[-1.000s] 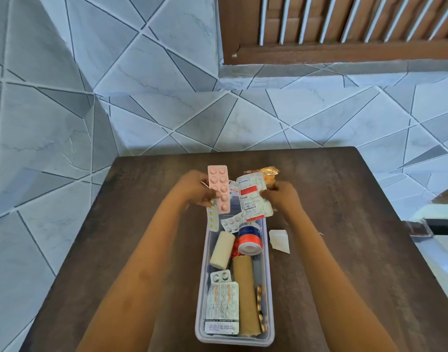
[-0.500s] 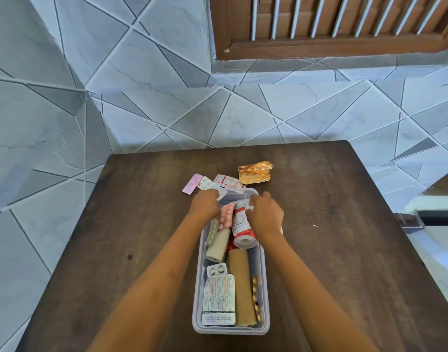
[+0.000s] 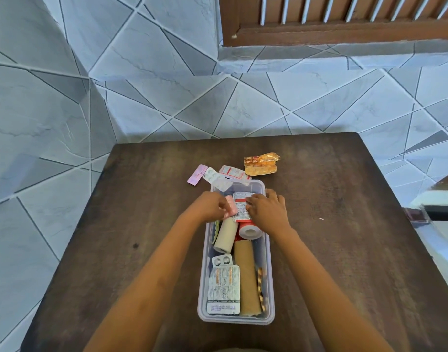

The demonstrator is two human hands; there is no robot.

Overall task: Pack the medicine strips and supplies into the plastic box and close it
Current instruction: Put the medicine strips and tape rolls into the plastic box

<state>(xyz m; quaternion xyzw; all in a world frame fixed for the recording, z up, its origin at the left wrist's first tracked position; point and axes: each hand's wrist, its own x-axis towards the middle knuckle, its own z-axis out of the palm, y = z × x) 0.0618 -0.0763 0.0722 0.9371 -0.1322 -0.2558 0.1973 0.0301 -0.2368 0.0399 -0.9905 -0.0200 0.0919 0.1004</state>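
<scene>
A clear plastic box (image 3: 268, 273) stands lengthwise on the dark table, with no lid on it. Inside lie a cream bandage roll (image 3: 225, 236), a red-and-white tape roll (image 3: 248, 231), a brown roll (image 3: 247, 278), a printed strip (image 3: 224, 288) and a small silver blister (image 3: 222, 260). My left hand (image 3: 209, 207) grips a pink tablet strip (image 3: 231, 207) over the box's far end. My right hand (image 3: 267, 208) presses on a red-and-white strip (image 3: 240, 207) there.
Beyond the box's far rim lie a pink strip (image 3: 197, 174), a silver blister strip (image 3: 216, 179), a red-printed strip (image 3: 233, 173) and a crumpled gold foil strip (image 3: 260, 164). The table backs onto a tiled wall.
Both hands came down from holding the strips upright above the box and now press them into its far end. The view has shifted slightly.
</scene>
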